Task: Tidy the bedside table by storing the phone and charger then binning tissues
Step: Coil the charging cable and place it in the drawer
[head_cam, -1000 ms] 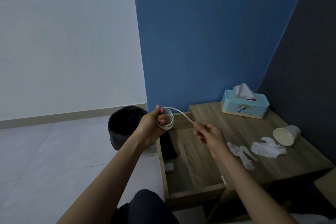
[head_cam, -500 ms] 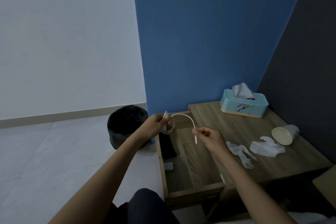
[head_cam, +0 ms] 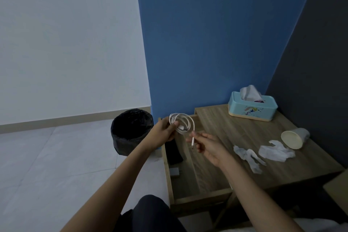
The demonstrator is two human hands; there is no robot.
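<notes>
My left hand (head_cam: pixel 165 131) grips a coiled white charger cable (head_cam: pixel 182 123) above the open drawer (head_cam: pixel 195 192). My right hand (head_cam: pixel 207 147) pinches the cable's loose plug end just below the coil. Inside the drawer lie a black phone (head_cam: pixel 174 153) and a grey charger plug (head_cam: pixel 175 172). Two crumpled white tissues (head_cam: pixel 247 156) (head_cam: pixel 275 151) lie on the wooden bedside table (head_cam: pixel 235 130).
A black-lined bin (head_cam: pixel 131 131) stands on the floor left of the table. A teal tissue box (head_cam: pixel 252 106) sits at the table's back, and a white paper cup (head_cam: pixel 294 138) lies on its side near the dark wall.
The cable's free length has been wound into the coil in my left hand. My right hand moved closer to the left and now holds only the short plug end.
</notes>
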